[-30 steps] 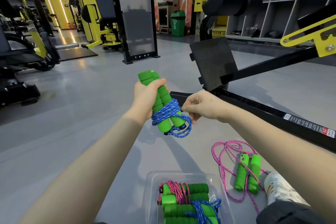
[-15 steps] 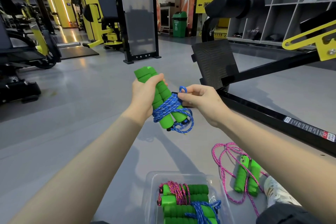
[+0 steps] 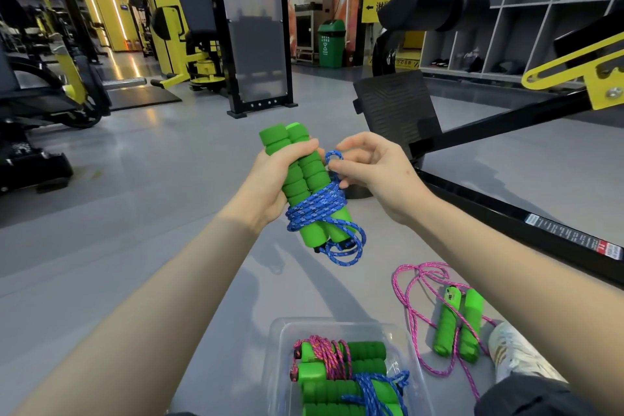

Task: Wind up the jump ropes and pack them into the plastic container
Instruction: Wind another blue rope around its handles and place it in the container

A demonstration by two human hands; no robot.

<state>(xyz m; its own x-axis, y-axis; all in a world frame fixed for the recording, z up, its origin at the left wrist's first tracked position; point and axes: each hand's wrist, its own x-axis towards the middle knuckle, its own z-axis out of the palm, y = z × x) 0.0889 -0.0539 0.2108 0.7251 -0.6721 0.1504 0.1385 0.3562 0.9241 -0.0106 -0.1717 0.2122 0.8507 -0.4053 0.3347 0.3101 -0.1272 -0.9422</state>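
Note:
My left hand (image 3: pixel 270 179) grips the two green foam handles of a blue jump rope (image 3: pixel 317 209), held upright in front of me with the cord wound around their lower half. My right hand (image 3: pixel 371 172) pinches a small loop of the blue cord right beside the handles. A short length of cord hangs loose under the handles. Below, a clear plastic container (image 3: pixel 283 348) on the floor holds wound ropes, one pink and one blue. A pink jump rope (image 3: pixel 456 324) with green handles lies unwound on the floor to the container's right.
A black machine frame (image 3: pixel 506 213) with a footplate (image 3: pixel 395 105) runs across the floor just behind my right hand. My white shoe (image 3: pixel 516 355) sits beside the pink rope. Gym machines stand at the left, cubby shelves at the back right.
My right hand has lifted from below the wrapped cord to the upper side of the handles, bringing up a small loop of blue cord. The bundle has risen slightly.

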